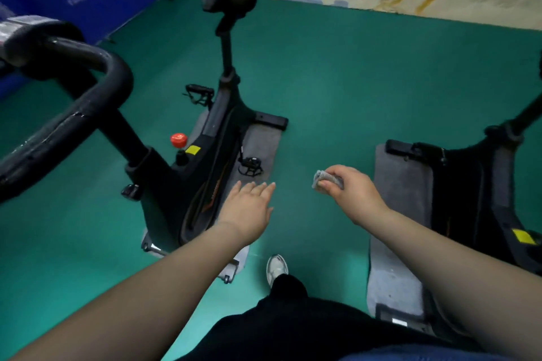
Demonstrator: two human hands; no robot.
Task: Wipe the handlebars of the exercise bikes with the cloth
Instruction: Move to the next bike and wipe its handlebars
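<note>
Right hand [350,190] pinches a small folded grey cloth [327,181] between thumb and curled fingers, held over the green floor [337,82] between two exercise bikes. Left hand [249,208] is spread flat, touching nothing. Black handlebar [88,91] of the left bike [205,138] is glossy, partly cut off at the frame's left edge. Right bike [469,184] is mostly out of frame.

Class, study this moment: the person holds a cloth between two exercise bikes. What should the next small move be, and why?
Probably swing the right hand, which grips the folded cloth, up and left onto the black handlebar. The cloth hangs over the green floor, touching neither bike, and that handlebar is the only one in view. The left hand is open and free.
</note>
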